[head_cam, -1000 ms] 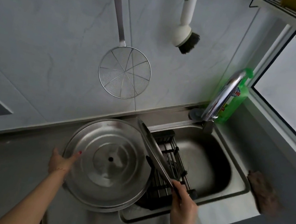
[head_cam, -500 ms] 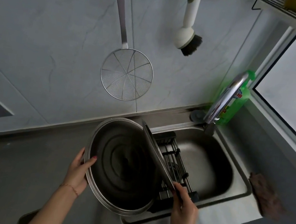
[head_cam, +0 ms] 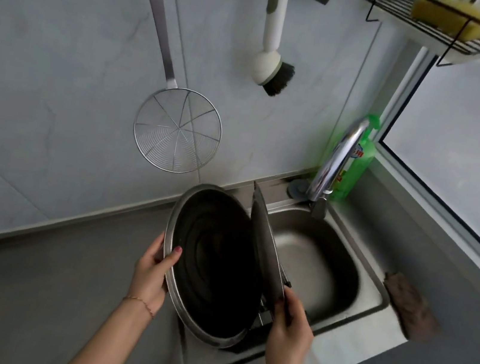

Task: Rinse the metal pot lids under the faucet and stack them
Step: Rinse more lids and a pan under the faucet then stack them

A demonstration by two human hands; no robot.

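Note:
A large round metal lid (head_cam: 213,265) is tilted up over the left side of the sink, its dark inner face turned toward me. My left hand (head_cam: 153,275) grips its left rim. A second metal lid (head_cam: 266,249) stands nearly on edge just right of the first, and my right hand (head_cam: 291,325) holds its lower edge. The two lids sit close together, almost touching. The chrome faucet (head_cam: 334,165) rises behind the sink (head_cam: 371,300); I see no water running. A dark drain rack below the lids is mostly hidden.
A wire skimmer (head_cam: 177,131) and a white dish brush (head_cam: 270,70) hang on the wall. A green soap bottle (head_cam: 357,169) stands behind the faucet. A brown cloth (head_cam: 407,306) lies on the sink's right edge. A wire shelf with a yellow sponge (head_cam: 457,14) hangs top right.
The large lid has been lifted from lying flat on the counter, turned up and swung right toward the sink. The second lid has tipped more upright, closer to the first.

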